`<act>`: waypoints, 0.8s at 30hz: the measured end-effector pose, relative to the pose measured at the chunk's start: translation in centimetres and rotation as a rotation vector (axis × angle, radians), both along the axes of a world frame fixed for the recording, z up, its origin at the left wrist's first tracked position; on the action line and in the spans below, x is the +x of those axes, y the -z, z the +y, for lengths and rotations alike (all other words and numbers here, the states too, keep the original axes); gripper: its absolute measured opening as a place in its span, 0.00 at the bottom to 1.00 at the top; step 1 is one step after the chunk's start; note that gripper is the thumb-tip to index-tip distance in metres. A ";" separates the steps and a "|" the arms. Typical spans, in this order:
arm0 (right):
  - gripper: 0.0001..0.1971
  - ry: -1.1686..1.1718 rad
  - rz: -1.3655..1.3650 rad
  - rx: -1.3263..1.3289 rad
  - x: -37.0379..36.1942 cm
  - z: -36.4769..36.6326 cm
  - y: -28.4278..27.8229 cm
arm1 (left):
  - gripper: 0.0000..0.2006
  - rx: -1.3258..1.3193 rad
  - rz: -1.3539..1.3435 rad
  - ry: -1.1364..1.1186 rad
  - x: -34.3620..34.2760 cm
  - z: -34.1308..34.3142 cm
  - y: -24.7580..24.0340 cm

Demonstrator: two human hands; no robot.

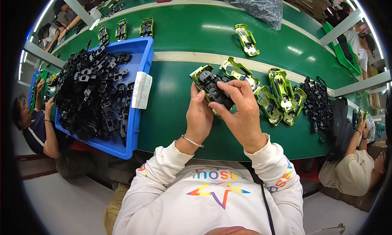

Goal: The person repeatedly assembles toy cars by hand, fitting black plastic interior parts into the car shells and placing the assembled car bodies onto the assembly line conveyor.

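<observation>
White sweatshirt (175, 206) with rainbow lettering (219, 175) and a star (219, 192) lies nearest. Above the table (169, 81), the left hand (198, 115) grips a lime shell (199, 72); the right hand (244, 114) pinches the black insert (209, 85) lying in it. Leftward, a blue crate (131, 139) of black parts (85, 81) bears a white label (141, 90), print too small to read.

Factory assembly workshop | green workbench (167, 92) | blue parts bin (132, 133) | co-workers (351, 173)
</observation>
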State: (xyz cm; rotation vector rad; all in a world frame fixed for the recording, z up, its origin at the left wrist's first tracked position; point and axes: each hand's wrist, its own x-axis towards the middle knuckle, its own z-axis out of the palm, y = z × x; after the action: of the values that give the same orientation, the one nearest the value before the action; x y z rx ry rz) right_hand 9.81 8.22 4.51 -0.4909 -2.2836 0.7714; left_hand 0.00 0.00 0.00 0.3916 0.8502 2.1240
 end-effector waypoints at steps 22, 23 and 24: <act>0.21 0.025 0.214 -0.014 -0.7 -0.1 1.2 | 0.24 0.091 -0.062 0.020 0.2 0.2 -0.6; 0.21 0.019 0.214 0.008 -0.8 0.0 1.4 | 0.24 0.083 -0.062 0.007 0.2 0.2 -0.6; 0.21 0.018 0.214 0.006 -0.8 0.0 1.3 | 0.24 0.082 -0.061 0.006 0.2 0.2 -0.5</act>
State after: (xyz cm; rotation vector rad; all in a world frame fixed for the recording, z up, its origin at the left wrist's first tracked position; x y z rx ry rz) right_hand 8.99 8.20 3.16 -0.4054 -2.0799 0.7698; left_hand 0.16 0.19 0.51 0.3683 0.7284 2.1591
